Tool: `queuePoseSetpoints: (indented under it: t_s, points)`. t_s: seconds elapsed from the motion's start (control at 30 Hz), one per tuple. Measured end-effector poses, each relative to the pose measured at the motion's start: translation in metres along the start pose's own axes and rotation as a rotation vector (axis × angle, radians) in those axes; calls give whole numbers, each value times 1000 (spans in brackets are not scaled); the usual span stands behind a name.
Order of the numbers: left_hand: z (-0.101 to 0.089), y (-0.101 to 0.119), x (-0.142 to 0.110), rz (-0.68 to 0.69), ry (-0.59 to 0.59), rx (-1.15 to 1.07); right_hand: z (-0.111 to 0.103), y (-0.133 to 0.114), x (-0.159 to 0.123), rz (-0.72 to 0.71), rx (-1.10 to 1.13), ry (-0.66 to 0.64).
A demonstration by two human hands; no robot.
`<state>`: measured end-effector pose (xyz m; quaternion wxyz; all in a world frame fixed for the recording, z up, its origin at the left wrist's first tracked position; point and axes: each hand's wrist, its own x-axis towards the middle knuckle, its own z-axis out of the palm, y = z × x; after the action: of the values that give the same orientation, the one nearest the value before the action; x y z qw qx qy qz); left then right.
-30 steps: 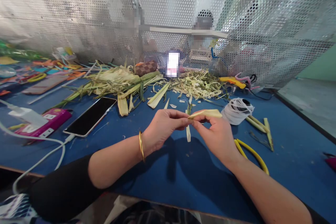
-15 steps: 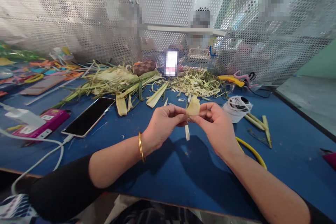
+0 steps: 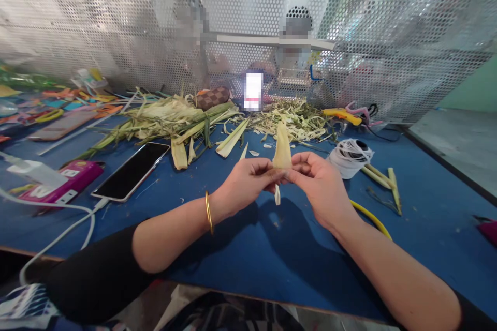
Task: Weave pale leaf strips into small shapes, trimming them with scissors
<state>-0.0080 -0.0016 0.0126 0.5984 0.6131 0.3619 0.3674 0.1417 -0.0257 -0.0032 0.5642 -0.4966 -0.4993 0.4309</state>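
Between my two hands a pale yellow piece of dried corn husk (image 3: 282, 149) stands upright, its wide part above the fingers and a narrow end showing below. My left hand (image 3: 252, 178), with a gold bangle at the wrist, pinches its lower part from the left. From the right, my right hand (image 3: 316, 181) pinches the same spot, thumb in front and fingers curled behind. The fingertips of both hands meet, so the gripped section is hidden. Just right of my right hand sits a spool of white thread (image 3: 350, 158).
Behind my hands lie a heap of husk leaves (image 3: 166, 116) and a pile of shredded husk (image 3: 293, 120). A black-screened phone (image 3: 132, 170) charges at left beside a magenta power strip (image 3: 79, 181). Yellow-handled scissors (image 3: 341, 115) lie before a perforated metal screen (image 3: 248, 20).
The husk piece, earlier folded or foreshortened, now stands taller and straighter above the fingers. Both hands keep nearly the same place, their fingertips drawn slightly closer together.
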Motion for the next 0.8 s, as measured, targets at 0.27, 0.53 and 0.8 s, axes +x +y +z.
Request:
queuePoseSetpoints:
  t_s: [0.27, 0.53, 0.8]
  points:
    - [-1, -2, 0, 9, 49, 2, 1, -2, -1, -11, 16, -17]
    - [-4, -1, 1, -127, 140, -213, -3, 1, 0, -162, -181, -15]
    - [-2, 3, -2, -267, 123, -436, -7, 0, -3, -750, -659, -57]
